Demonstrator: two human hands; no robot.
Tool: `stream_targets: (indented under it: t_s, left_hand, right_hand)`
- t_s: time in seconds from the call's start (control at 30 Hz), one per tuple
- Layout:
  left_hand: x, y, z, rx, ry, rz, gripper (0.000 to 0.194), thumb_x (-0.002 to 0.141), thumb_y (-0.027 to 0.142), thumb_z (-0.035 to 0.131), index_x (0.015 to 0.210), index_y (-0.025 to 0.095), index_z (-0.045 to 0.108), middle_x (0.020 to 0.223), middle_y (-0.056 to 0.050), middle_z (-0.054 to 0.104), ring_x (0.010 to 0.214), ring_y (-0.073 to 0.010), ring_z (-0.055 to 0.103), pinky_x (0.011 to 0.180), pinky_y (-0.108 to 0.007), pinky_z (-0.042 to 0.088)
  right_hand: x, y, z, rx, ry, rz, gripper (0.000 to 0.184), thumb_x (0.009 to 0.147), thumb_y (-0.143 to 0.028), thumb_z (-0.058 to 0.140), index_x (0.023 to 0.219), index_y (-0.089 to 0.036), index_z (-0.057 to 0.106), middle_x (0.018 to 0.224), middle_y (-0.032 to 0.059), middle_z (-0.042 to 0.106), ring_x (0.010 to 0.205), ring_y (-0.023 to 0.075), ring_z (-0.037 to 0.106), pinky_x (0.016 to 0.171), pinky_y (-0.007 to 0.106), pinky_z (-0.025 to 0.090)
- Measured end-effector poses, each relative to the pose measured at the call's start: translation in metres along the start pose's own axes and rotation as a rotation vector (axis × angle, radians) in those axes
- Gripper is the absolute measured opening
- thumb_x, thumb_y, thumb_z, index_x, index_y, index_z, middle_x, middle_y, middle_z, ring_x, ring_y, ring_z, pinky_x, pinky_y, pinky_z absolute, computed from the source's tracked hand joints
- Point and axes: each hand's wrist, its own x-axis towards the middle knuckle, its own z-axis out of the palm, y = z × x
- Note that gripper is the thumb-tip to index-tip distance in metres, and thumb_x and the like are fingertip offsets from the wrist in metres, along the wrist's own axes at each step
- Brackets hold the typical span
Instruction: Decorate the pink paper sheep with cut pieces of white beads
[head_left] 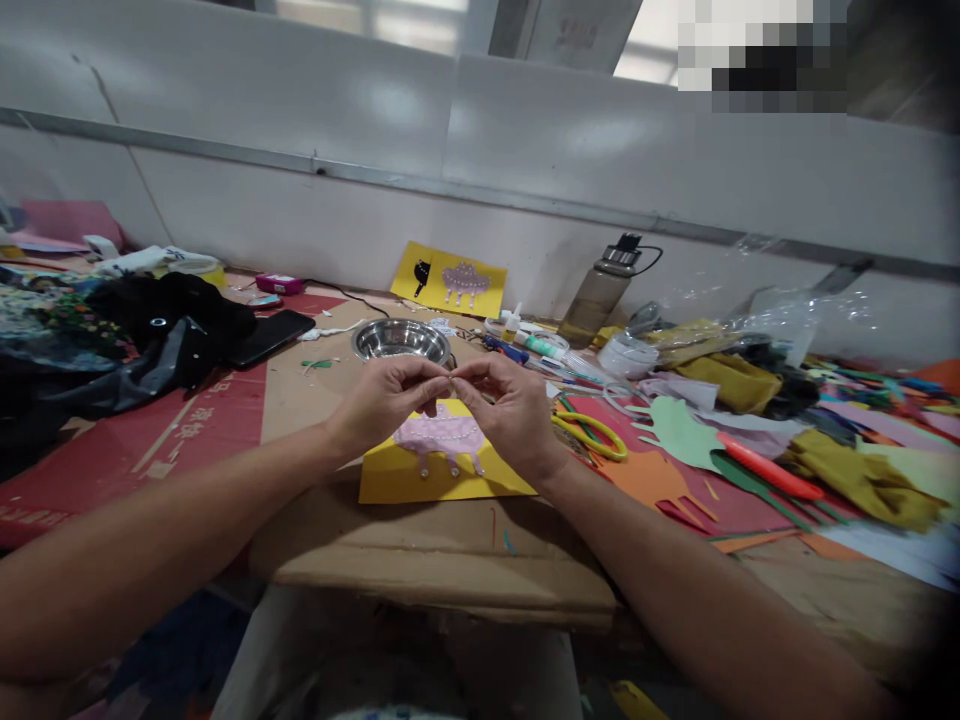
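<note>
My left hand (390,395) and my right hand (510,405) meet fingertip to fingertip, both pinched closed over a yellow card (382,485). Whatever lies between the fingers is too small to make out. On the card is a lilac cut-out shape (439,437) with legs, set with rows of small shiny beads; my hands hide its upper part. Just behind my left hand stands a steel bowl (401,340). A similar yellow card (450,280), with a beaded lilac shape and a black piece, leans at the wall.
To the right lie yellow-handled scissors (592,437), a red-orange pen-like tool (769,466), a green cut-out (679,430) and fabric scraps. A water bottle (600,295) and small glue bottle (512,325) stand behind. Leftward are a phone (270,338) and black cloth (172,320).
</note>
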Motion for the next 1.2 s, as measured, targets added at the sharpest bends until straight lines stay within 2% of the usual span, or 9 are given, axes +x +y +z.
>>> stream_targets:
  t_s: [0.23, 0.43, 0.57, 0.8, 1.0, 1.2]
  left_hand:
    - [-0.002, 0.004, 0.003, 0.107, 0.023, 0.091, 0.015, 0.083, 0.025, 0.059, 0.080, 0.013, 0.067, 0.059, 0.000, 0.059, 0.053, -0.0075, 0.054, 0.052, -0.019, 0.043]
    - [0.004, 0.004, 0.000, -0.071, -0.047, -0.067, 0.016, 0.080, 0.027, 0.061, 0.078, 0.011, 0.064, 0.060, 0.000, 0.059, 0.054, -0.0081, 0.054, 0.053, -0.020, 0.044]
    - [0.006, 0.003, -0.003, -0.125, -0.049, -0.103, 0.019, 0.080, 0.029, 0.061, 0.074, 0.012, 0.063, 0.059, 0.000, 0.057, 0.054, -0.0080, 0.053, 0.053, -0.020, 0.044]
    - [0.004, 0.008, -0.004, -0.066, -0.023, -0.106, 0.013, 0.079, 0.023, 0.061, 0.070, 0.013, 0.062, 0.058, 0.001, 0.057, 0.054, -0.0074, 0.052, 0.052, -0.019, 0.041]
    - [0.005, 0.004, -0.003, -0.031, -0.053, -0.096, 0.016, 0.080, 0.027, 0.061, 0.074, 0.012, 0.063, 0.056, 0.000, 0.058, 0.051, -0.0079, 0.054, 0.049, -0.019, 0.041]
    - [0.003, 0.001, -0.003, 0.180, -0.028, -0.029, 0.016, 0.082, 0.027, 0.059, 0.075, 0.013, 0.065, 0.056, -0.001, 0.061, 0.050, -0.0081, 0.054, 0.048, -0.019, 0.041]
  right_hand:
    - [-0.001, -0.008, -0.001, -0.056, 0.029, -0.015, 0.006, 0.079, -0.023, 0.061, 0.075, -0.018, 0.063, 0.072, 0.0028, 0.066, 0.064, 0.0142, 0.062, 0.062, 0.029, 0.053]
    - [0.002, -0.002, 0.000, 0.076, -0.030, 0.107, 0.007, 0.079, -0.024, 0.061, 0.078, -0.017, 0.064, 0.073, 0.0029, 0.067, 0.066, 0.0145, 0.063, 0.062, 0.029, 0.051]
    - [0.003, 0.004, 0.001, 0.161, -0.092, 0.177, 0.011, 0.080, -0.026, 0.059, 0.083, -0.017, 0.065, 0.074, 0.0026, 0.066, 0.066, 0.0140, 0.061, 0.062, 0.028, 0.051]
    - [0.002, 0.002, 0.002, 0.116, -0.105, 0.172, 0.010, 0.078, -0.027, 0.058, 0.077, -0.017, 0.062, 0.069, 0.0017, 0.063, 0.062, 0.0126, 0.058, 0.059, 0.027, 0.049]
    - [0.003, 0.002, 0.002, 0.081, -0.091, 0.172, 0.009, 0.077, -0.025, 0.058, 0.076, -0.017, 0.061, 0.068, 0.0016, 0.063, 0.061, 0.0128, 0.059, 0.058, 0.026, 0.049]
    - [0.003, 0.004, 0.001, 0.033, -0.087, 0.158, 0.007, 0.076, -0.024, 0.060, 0.075, -0.017, 0.061, 0.070, 0.0020, 0.064, 0.062, 0.0127, 0.058, 0.057, 0.026, 0.049]
